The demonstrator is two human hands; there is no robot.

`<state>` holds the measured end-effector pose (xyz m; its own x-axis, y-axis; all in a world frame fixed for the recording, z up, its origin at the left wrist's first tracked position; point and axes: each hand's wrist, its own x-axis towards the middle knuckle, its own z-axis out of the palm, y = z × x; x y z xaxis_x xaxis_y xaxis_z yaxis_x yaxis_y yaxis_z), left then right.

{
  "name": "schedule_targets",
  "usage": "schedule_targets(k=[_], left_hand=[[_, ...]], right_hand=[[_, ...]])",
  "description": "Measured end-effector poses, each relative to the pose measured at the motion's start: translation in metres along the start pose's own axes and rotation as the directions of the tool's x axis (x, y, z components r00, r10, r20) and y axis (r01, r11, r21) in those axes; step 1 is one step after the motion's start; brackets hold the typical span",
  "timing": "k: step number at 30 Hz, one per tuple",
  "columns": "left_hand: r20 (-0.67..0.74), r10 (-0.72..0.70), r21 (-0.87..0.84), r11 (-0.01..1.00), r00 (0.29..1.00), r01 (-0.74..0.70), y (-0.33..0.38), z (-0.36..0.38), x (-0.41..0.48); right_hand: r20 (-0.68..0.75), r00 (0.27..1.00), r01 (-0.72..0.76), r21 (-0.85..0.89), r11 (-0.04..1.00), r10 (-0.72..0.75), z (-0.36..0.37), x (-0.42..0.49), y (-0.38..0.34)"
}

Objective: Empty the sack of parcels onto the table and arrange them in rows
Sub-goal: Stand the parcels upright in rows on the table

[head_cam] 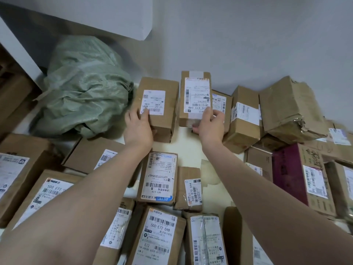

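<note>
A crumpled green woven sack [84, 87] lies at the back left of the white table [191, 148]. Beside it stands a brown cardboard parcel [162, 104] with a white label; my left hand [138, 127] grips its near left corner, thumb on top. Just to the right, a narrower taped parcel [195, 92] with a large label sits against the wall; my right hand [210, 125] holds its near end, fingers curled over the label's edge. Several more labelled parcels lie in rows nearer to me, such as a flat one [158, 176] in the middle.
A pile of bigger boxes, one dented [290, 109] and one purple-sided [298, 178], crowds the right side. Large parcels [21, 169] fill the left. A white wall closes off the back, and a shelf block [95, 16] overhangs the sack.
</note>
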<state>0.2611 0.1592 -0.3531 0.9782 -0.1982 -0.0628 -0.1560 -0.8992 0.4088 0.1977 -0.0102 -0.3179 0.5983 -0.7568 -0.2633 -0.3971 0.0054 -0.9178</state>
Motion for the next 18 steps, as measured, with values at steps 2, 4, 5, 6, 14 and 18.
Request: schedule_targets(k=[2, 4, 5, 6, 14, 18], left_hand=[[0.006, -0.002, -0.021, 1.000, 1.000, 0.002, 0.002, 0.003, 0.005], [0.006, 0.001, -0.045, 0.999, 1.000, -0.001, 0.002, 0.005, 0.010], [0.001, -0.001, -0.054, 0.999, 1.000, 0.001, 0.001, 0.005, 0.012], [-0.004, -0.003, -0.059, 0.998, 1.000, 0.002, -0.001, 0.006, 0.014], [-0.102, 0.133, -0.098, 0.985, 0.986, -0.143, -0.002, 0.015, 0.012], [-0.051, 0.214, -0.151, 0.964, 0.975, -0.220, 0.013, 0.024, 0.004]], right_hand=[[0.030, 0.994, -0.104, 0.061, 0.993, 0.102, 0.006, 0.004, 0.003], [0.077, 0.980, -0.195, 0.150, 0.969, 0.185, 0.011, 0.005, 0.009], [0.085, 0.976, -0.209, 0.146, 0.967, 0.198, 0.013, 0.007, 0.015], [0.085, 0.975, -0.215, 0.136, 0.967, 0.205, 0.015, 0.007, 0.019], [0.099, 0.956, -0.289, 0.178, 0.941, 0.275, 0.033, 0.013, 0.024], [0.128, 0.950, -0.301, 0.143, 0.943, 0.284, 0.039, 0.016, 0.020]])
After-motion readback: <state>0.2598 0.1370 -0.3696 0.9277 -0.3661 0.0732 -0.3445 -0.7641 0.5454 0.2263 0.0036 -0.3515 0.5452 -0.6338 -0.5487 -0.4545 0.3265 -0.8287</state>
